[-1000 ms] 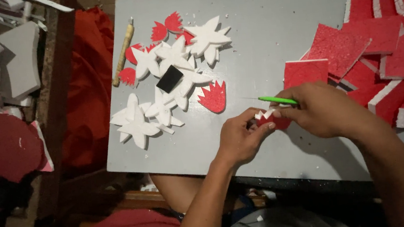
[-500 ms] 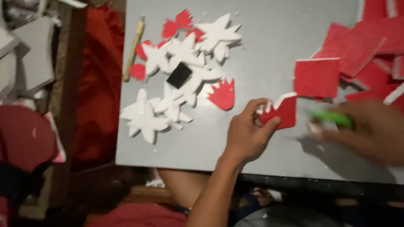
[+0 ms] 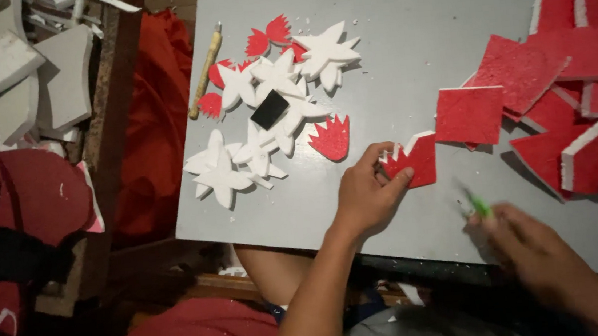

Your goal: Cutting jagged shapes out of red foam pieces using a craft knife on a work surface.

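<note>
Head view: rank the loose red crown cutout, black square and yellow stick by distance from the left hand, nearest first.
From the left hand, which holds a red foam piece:
1. Red crown cutout, just up and left of the hand on the grey board.
2. Black square, farther up-left, lying on the white star shapes.
3. Yellow stick, farthest, near the board's left edge.
</note>
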